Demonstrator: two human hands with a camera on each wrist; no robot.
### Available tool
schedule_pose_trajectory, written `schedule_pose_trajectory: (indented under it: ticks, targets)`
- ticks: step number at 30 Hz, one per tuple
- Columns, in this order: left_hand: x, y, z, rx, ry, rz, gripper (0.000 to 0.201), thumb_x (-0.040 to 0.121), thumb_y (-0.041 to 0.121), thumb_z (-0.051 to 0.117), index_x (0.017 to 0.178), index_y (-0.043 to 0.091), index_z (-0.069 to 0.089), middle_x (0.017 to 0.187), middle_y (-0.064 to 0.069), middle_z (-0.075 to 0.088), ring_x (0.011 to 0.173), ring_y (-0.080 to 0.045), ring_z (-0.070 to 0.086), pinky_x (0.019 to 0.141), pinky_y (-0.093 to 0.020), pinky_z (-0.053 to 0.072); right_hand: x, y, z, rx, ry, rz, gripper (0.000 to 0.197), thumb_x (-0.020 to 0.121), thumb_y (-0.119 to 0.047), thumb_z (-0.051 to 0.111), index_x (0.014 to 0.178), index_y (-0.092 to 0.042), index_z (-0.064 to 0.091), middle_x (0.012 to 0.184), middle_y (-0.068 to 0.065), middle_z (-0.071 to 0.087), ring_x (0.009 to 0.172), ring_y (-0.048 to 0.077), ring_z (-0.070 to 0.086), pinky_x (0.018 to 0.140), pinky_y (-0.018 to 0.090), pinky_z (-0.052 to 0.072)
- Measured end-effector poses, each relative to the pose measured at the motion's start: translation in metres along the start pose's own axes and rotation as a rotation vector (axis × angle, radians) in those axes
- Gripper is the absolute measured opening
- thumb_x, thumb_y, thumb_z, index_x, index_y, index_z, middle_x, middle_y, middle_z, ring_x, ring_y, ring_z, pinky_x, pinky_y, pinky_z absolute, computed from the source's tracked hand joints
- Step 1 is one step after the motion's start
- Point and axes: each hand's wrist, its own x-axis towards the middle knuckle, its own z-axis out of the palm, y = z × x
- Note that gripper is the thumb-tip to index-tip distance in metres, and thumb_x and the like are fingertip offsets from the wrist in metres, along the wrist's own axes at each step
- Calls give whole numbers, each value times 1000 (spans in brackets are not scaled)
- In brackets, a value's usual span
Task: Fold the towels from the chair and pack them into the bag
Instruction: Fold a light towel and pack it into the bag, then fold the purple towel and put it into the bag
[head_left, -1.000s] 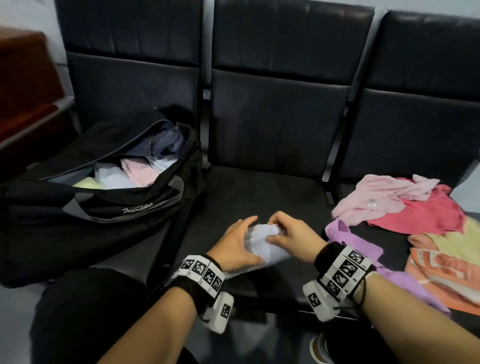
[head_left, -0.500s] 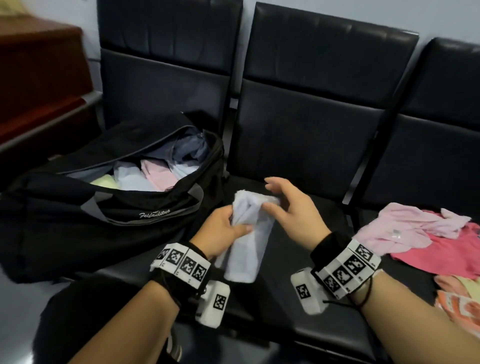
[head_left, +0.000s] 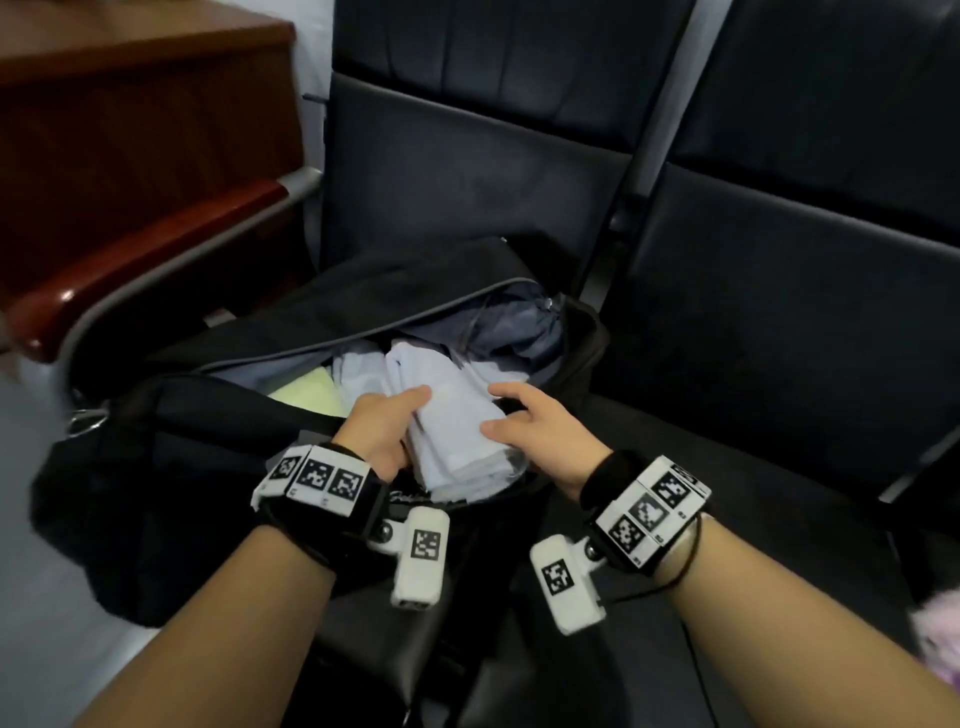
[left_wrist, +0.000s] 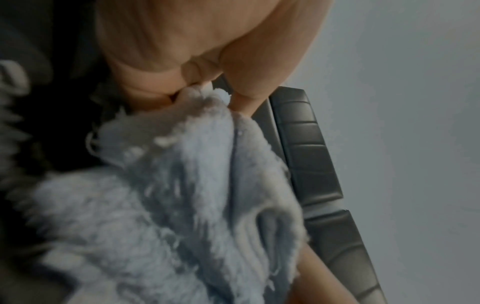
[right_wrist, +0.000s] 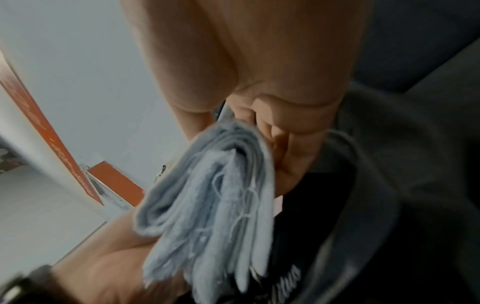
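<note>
Both hands, left (head_left: 382, 434) and right (head_left: 540, 436), grasp our folded towel (head_left: 457, 441), steadying it over the bag (head_left: 171, 467) for packing.

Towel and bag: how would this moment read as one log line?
step: packing | folded pale-blue towel over open black bag | left hand holds it | right hand steadies it | not released

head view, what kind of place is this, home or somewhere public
Probably a public waiting area, though I cannot be sure. Black padded seats stand joined in a row like lobby bench seating, a reddish wooden counter runs beside them, and the wall behind is plain. The open black bag sits on one seat.
</note>
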Motion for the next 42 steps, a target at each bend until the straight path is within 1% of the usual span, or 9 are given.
schedule_pose_trajectory:
  ticks: [3, 6, 9, 12, 17, 25, 32, 36, 42]
  targets:
    - [38, 16, -4, 12, 57, -33, 29, 92, 11, 67, 118, -2, 63, 102, -19, 73, 91, -32, 71, 81, -43, 58, 42, -6, 13, -23, 73, 37, 45, 86, -12, 71, 128, -15, 57, 84, 9, 62, 74, 19, 58, 72, 28, 45]
    - [66, 21, 1, 48, 110, -50, 43, 93, 13, 64, 132, -2, 53, 116, -23, 68, 102, -36, 68, 91, -51, 56, 71, -9, 18, -74, 99, 44, 41, 86, -15, 69, 125, -17, 58, 95, 7, 63, 73, 17, 58, 67, 27, 45]
    - [83, 24, 14, 50, 122, -21, 41, 95, 14, 60, 134, 0, 52, 123, -25, 65, 108, -37, 66, 97, -52, 53, 90, -11, 18, -117, 198, -22, 42, 86, -9, 66, 127, -15, 58, 118, 10, 62, 98, 26, 63, 87, 36, 52]
    - [95, 24, 26, -7, 104, 103, 37, 97, 4, 55, 134, 6, 51, 124, -21, 64, 112, -36, 65, 99, -55, 52, 100, -14, 17, -196, 306, -149, 41, 86, -5, 61, 125, -17, 60, 121, 1, 63, 108, 25, 61, 98, 38, 48]
    - [103, -1, 24, 290, 184, 152, 62, 91, -6, 57, 148, 12, 40, 133, -20, 59, 117, -36, 61, 101, -50, 51, 98, 10, 21, -606, 91, -86, 42, 91, -11, 60, 134, -14, 58, 136, 11, 58, 128, 25, 50, 104, 21, 30]
    - [84, -4, 28, 515, 187, 142, 57, 90, 8, 59, 143, 12, 40, 126, -20, 62, 108, -37, 65, 93, -50, 55, 82, 25, 24, -885, -11, 57, 59, 100, -34, 47, 153, -18, 27, 147, 17, 34, 133, 38, 41, 112, 41, 33]
    - [17, -9, 25, 713, 175, 86, 81, 81, 20, 65, 151, 6, 27, 142, -22, 47, 123, -40, 53, 100, -44, 49, 6, 9, 14, -877, 58, -57, 63, 97, -38, 54, 151, -18, 29, 155, 13, 21, 132, 40, 42, 110, 44, 37]
    - [-44, -10, 46, 909, 159, 317, 70, 84, 21, 63, 149, 15, 37, 147, -19, 43, 131, -40, 45, 110, -47, 39, -68, 5, -7, -777, 77, -229, 57, 93, -30, 60, 146, -20, 41, 146, 7, 40, 133, 28, 44, 111, 38, 36]
    - [-133, -51, 156, 961, -137, 686, 26, 83, 5, 61, 103, 18, 70, 102, -3, 70, 101, -23, 65, 95, -36, 50, -194, 53, -118, -664, 311, -131, 45, 89, -32, 60, 133, -31, 52, 120, -3, 59, 109, 18, 59, 95, 41, 51]
